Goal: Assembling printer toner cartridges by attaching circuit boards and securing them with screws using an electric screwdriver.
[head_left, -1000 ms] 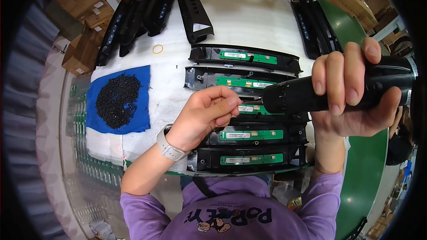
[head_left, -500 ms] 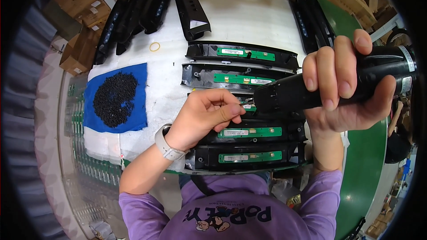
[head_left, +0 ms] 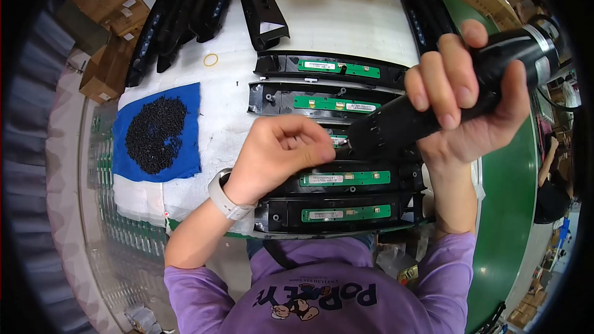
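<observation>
My right hand (head_left: pixel 473 96) grips a black electric screwdriver (head_left: pixel 390 125), its nose pointing left and slightly down over the middle of a row of panels. Just left of that nose, my left hand (head_left: pixel 275 148) has its thumb and fingers pinched together; what they hold, if anything, is hidden. Below the hands lie several long black plastic panels (head_left: pixel 286 213) stacked in a row, each fitted with a narrow green circuit board (head_left: pixel 365 177). The middle panel is mostly covered by my hands and the tool. Left of my left hand, small black screws (head_left: pixel 148 139) are heaped on a blue cloth (head_left: pixel 191 164).
More black plastic housings (head_left: pixel 210 9) lean at the far left, one (head_left: pixel 263 9) lies beside them, and others (head_left: pixel 427 18) stand far right. A yellow rubber band (head_left: pixel 211 59) and a single screw (head_left: pixel 237 83) lie on the white table cover (head_left: pixel 346 15). Cardboard boxes (head_left: pixel 102 77) surround the table.
The screwdriver's rear end has swung up and left, tilting the tool more steeply. The thin metal piece seen between my left fingertips and the nose is now out of sight.
</observation>
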The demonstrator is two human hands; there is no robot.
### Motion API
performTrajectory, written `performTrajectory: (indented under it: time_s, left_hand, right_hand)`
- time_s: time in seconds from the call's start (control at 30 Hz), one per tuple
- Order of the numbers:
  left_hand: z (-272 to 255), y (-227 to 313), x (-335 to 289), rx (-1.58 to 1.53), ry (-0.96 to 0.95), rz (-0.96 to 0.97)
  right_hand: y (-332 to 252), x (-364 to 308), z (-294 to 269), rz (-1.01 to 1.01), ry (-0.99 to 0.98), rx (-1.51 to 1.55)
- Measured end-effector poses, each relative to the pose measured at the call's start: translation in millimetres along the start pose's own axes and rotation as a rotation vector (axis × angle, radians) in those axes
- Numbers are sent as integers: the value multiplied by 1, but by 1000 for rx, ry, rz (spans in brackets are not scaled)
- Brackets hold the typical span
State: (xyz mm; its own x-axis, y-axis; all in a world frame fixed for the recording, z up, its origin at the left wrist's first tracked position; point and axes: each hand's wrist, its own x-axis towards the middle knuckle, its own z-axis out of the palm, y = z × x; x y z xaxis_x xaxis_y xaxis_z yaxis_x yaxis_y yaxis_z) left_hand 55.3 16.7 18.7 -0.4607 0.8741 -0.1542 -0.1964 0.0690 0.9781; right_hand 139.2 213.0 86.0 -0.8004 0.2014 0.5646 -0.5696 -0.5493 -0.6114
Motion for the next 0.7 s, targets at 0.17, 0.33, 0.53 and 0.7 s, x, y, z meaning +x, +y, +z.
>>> performTrajectory:
  time_s: [0.17,0.33,0.53,0.7]
  left_hand:
    - [-20,-5,11,-322,257,129]
    - [-25,-6,12,-316,253,123]
    - [-22,-7,12,-327,229,153]
    - [-30,-11,14,-224,214,52]
  right_hand:
    - [18,-7,-3,147,-106,-379]
    - [33,-13,-1,184,-3,-325]
    - [41,-17,-2,170,-10,-371]
    - [44,-14,8,209,-235,-532]
